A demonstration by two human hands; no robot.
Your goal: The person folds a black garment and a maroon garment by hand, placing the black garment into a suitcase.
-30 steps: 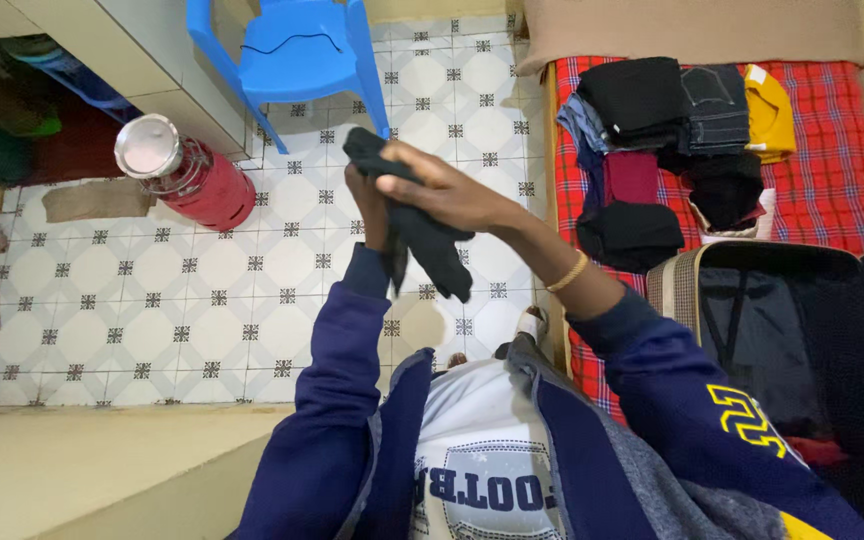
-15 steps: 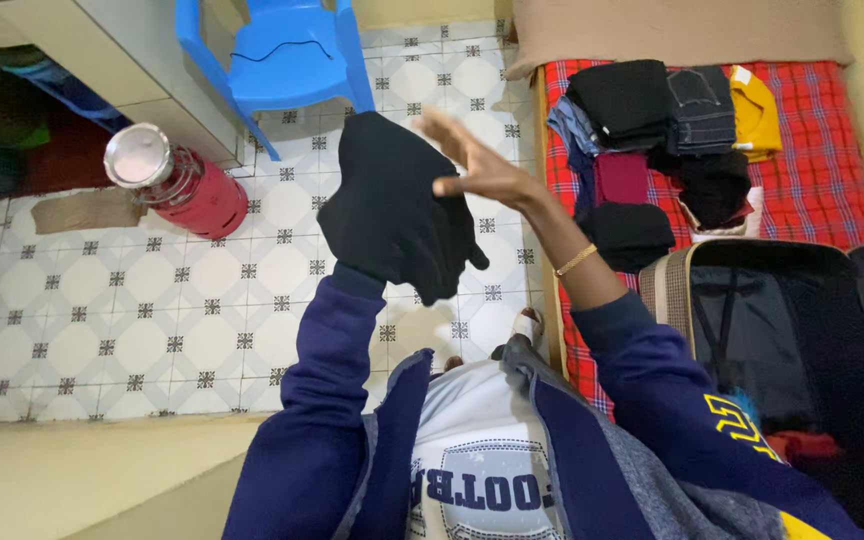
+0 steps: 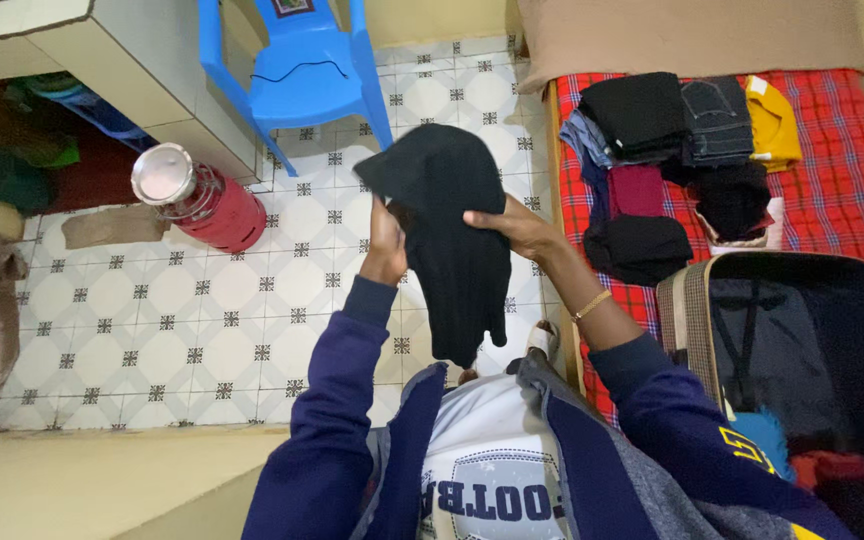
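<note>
Both hands, L (image 3: 387, 250) & R (image 3: 512, 225), fingers clamped on black garment (image 3: 452, 230).

Black garment (image 3: 457, 235); blue chair (image 3: 302, 75); red-checked bedspread (image 3: 842, 190).

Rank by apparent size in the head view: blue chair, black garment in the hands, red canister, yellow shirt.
1. Blue chair
2. Black garment, though it is nearer the camera, so this is unsure
3. Red canister
4. Yellow shirt, partly covered
</note>
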